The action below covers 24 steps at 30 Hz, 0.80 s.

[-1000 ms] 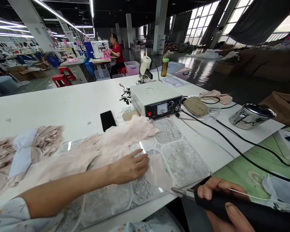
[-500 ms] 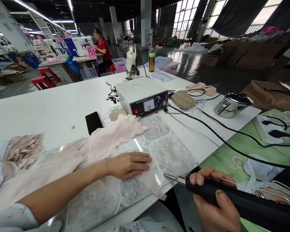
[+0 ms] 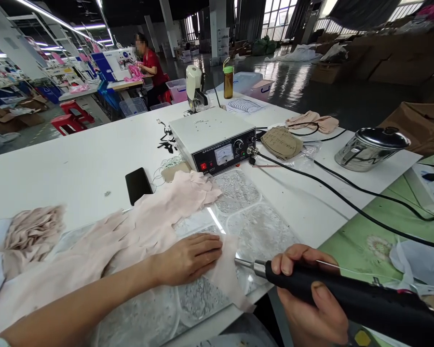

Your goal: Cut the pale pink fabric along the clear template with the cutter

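Flat on a small pale pink fabric piece lies my left hand, fingers stretched out and pressing it to a clear sheet with a grey stone pattern. My right hand is wrapped round a black handheld ultrasonic tool. The tool's metal tip points left, at the right edge of the piece; whether it touches cannot be made out. More pale pink fabric pieces lie in an overlapping row beyond my left forearm.
A control box with a meter stands behind the sheet, its black cable running right. Also on the table are a phone, brown card templates, a lidded metal cup and a bottle. A person in red sits farther back.
My right hand has brought the tool left, its tip now closer to the fabric piece. My left hand stays on the fabric, with its fingers drawn slightly back. The view has shifted a little.
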Motion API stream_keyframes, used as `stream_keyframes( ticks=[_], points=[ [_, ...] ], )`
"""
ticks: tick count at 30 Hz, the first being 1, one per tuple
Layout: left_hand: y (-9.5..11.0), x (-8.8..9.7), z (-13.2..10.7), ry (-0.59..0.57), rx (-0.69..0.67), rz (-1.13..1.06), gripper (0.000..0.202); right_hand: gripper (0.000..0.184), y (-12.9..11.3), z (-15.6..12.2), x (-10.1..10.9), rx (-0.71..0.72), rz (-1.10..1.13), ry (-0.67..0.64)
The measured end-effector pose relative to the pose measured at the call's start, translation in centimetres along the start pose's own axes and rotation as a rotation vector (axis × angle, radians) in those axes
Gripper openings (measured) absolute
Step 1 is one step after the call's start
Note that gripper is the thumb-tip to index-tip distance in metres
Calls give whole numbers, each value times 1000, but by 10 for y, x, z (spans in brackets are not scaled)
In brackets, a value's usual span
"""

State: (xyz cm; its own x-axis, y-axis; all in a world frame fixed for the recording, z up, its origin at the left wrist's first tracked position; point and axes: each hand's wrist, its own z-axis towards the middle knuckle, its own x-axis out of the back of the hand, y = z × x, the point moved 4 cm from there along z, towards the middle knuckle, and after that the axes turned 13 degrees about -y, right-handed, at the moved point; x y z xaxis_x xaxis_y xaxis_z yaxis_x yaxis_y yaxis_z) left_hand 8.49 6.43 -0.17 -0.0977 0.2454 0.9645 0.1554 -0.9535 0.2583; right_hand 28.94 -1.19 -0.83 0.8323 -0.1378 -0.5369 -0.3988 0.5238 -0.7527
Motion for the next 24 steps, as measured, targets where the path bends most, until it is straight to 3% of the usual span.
stream_keyframes(
  ticks=[7, 18, 24],
  points=[
    [-11, 6, 7, 3, -70, -16, 25, 16, 12, 11, -7, -9, -1, -7],
    [-32, 0, 21, -208, -231, -91, 12, 18, 16, 19, -16, -75, -49, 1],
    [-31, 5, 21, -149, -280, -28, 16, 17, 11, 17, -17, -97, -90, -28]
  ],
)
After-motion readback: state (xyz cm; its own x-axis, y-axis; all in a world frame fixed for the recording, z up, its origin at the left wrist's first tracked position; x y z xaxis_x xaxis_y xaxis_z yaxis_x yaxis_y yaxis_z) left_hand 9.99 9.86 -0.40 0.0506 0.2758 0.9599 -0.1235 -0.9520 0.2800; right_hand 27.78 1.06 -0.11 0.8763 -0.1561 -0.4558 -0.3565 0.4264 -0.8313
